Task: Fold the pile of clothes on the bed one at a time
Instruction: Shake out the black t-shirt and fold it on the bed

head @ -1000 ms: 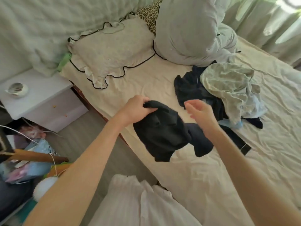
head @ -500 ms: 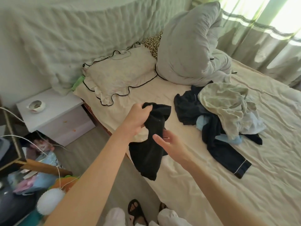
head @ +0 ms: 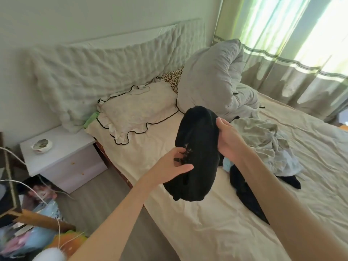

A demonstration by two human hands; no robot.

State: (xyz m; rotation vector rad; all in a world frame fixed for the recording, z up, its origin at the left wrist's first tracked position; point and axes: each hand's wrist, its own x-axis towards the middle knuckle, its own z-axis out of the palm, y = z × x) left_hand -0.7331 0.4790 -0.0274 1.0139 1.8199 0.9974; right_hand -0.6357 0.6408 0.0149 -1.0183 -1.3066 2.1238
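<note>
A black garment (head: 197, 147) hangs bunched in the air above the cream bed sheet (head: 216, 223). My left hand (head: 169, 166) pinches its left edge near a small pale mark in the fabric. My right hand (head: 228, 142) grips its upper right side, the fingers hidden behind the cloth. The pile of clothes (head: 263, 146) lies on the bed behind and to the right of my right hand: a pale grey-green piece on top, light blue fabric under it, and dark pieces trailing toward the bed's near side.
A frilled cream pillow (head: 137, 113) and a large grey pillow (head: 212, 78) lie at the headboard. A white nightstand (head: 62, 157) with a small bowl (head: 41, 146) stands left of the bed. Clutter and cords fill the floor at lower left. Curtains (head: 301, 53) hang at right.
The camera has tilted up. My right hand moved from the garment's middle to its upper right side and took hold; my left hand shifted from the top edge down to the left edge.
</note>
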